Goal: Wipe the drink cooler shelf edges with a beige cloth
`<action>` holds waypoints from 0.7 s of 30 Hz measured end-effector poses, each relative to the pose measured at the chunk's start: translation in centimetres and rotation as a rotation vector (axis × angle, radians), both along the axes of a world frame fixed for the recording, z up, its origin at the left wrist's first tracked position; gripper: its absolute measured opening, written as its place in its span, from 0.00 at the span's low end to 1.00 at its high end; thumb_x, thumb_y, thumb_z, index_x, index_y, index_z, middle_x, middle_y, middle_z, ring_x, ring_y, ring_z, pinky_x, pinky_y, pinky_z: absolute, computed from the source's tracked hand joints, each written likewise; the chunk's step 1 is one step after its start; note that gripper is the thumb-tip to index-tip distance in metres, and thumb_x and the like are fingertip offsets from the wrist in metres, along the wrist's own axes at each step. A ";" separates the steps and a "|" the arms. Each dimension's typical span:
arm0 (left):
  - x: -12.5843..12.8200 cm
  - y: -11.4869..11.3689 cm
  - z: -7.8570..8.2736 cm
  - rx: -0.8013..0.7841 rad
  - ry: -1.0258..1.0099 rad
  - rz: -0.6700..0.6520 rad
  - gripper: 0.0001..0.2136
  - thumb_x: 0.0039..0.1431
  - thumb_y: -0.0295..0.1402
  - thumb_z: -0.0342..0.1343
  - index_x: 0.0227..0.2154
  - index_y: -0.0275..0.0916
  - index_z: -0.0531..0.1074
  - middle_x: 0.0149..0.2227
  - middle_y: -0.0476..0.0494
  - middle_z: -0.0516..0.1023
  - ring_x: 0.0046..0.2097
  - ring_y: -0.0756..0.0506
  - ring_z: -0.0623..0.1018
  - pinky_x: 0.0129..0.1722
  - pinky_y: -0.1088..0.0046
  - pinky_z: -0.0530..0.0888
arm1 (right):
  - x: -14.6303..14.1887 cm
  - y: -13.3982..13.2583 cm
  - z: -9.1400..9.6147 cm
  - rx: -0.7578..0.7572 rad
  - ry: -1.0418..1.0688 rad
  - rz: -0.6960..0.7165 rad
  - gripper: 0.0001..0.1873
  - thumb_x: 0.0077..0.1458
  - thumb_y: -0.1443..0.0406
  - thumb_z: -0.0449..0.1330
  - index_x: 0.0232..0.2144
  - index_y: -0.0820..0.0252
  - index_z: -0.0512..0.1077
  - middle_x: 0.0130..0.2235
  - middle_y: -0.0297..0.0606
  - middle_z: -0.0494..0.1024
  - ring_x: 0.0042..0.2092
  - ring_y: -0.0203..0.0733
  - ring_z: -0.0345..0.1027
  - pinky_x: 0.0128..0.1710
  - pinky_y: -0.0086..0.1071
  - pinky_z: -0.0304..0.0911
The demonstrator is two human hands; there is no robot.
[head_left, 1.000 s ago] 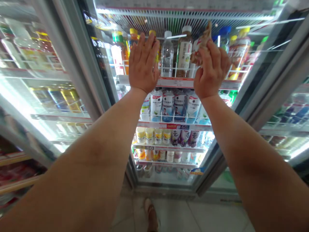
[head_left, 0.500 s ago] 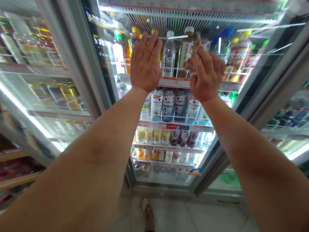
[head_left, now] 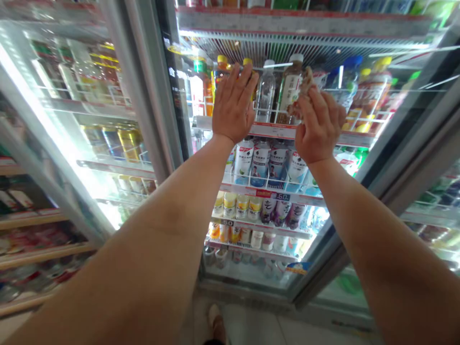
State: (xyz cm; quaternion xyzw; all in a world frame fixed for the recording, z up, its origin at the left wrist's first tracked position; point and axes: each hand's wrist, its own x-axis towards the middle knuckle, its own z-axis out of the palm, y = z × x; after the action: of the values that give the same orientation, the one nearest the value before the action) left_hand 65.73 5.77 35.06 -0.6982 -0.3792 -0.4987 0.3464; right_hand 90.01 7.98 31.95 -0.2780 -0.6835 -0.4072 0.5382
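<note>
Both my arms reach up into an open drinks cooler. My left hand point(head_left: 233, 108) is held flat with fingers stretched out, in front of orange-capped bottles point(head_left: 223, 72) on an upper shelf point(head_left: 266, 129). My right hand point(head_left: 319, 124) is closed round a crumpled brownish cloth point(head_left: 304, 86), which it holds against a brown tea bottle point(head_left: 289, 88). A clear water bottle point(head_left: 266, 91) stands between the two hands.
Lower shelves carry white-and-blue bottles point(head_left: 262, 160) and small yellow and purple bottles point(head_left: 251, 206). An open glass door point(head_left: 136, 96) stands at the left, another door frame point(head_left: 395, 158) at the right. Store shelves point(head_left: 32, 239) lie far left. My shoe point(head_left: 215, 326) shows on the tiled floor.
My right hand has lowered the cloth and shifted it slightly left onto the tea bottle. The view has swung, so the cooler sits further right and lower. My left hand stays flat.
</note>
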 end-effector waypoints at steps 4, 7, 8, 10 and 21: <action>0.2 -0.3 0.1 -0.006 0.013 0.100 0.30 0.62 0.32 0.45 0.68 0.51 0.56 0.70 0.63 0.47 0.72 0.50 0.41 0.73 0.63 0.38 | 0.0 0.0 -0.7 0.077 -0.080 -0.017 0.25 0.66 0.65 0.45 0.62 0.55 0.66 0.65 0.40 0.67 0.66 0.51 0.57 0.64 0.52 0.52; 0.5 -0.3 0.2 0.005 0.036 0.131 0.29 0.64 0.30 0.44 0.69 0.49 0.55 0.71 0.61 0.47 0.72 0.49 0.41 0.73 0.62 0.39 | -0.3 0.2 -1.5 0.173 -0.050 -0.025 0.25 0.65 0.66 0.47 0.62 0.54 0.67 0.64 0.38 0.69 0.66 0.47 0.59 0.63 0.48 0.55; 0.6 -0.3 0.1 0.010 0.044 0.140 0.29 0.64 0.29 0.44 0.69 0.48 0.55 0.71 0.59 0.47 0.72 0.48 0.41 0.73 0.62 0.40 | -0.6 0.2 -2.0 0.185 -0.026 -0.015 0.25 0.64 0.66 0.48 0.61 0.54 0.67 0.63 0.37 0.70 0.66 0.47 0.60 0.63 0.48 0.56; 0.8 -0.1 -0.5 0.028 0.052 0.154 0.29 0.66 0.28 0.42 0.69 0.44 0.54 0.71 0.55 0.48 0.72 0.48 0.41 0.73 0.62 0.40 | -1.5 0.0 -3.5 0.168 0.036 0.002 0.25 0.64 0.68 0.48 0.61 0.54 0.67 0.63 0.38 0.70 0.67 0.46 0.59 0.63 0.48 0.56; -5.3 -4.4 -9.4 -0.170 0.377 0.079 0.28 0.64 0.23 0.45 0.67 0.38 0.58 0.71 0.44 0.52 0.72 0.44 0.44 0.72 0.58 0.48 | -5.5 -1.9 -10.7 0.029 -0.014 -0.052 0.24 0.64 0.70 0.47 0.59 0.59 0.71 0.61 0.44 0.72 0.67 0.46 0.59 0.65 0.44 0.52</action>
State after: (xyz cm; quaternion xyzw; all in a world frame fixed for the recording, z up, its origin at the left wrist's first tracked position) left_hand 60.46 1.35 25.64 -0.7905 -0.3755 -0.3113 0.3706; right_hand 84.49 6.08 21.21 -0.2850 -0.6739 -0.4326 0.5268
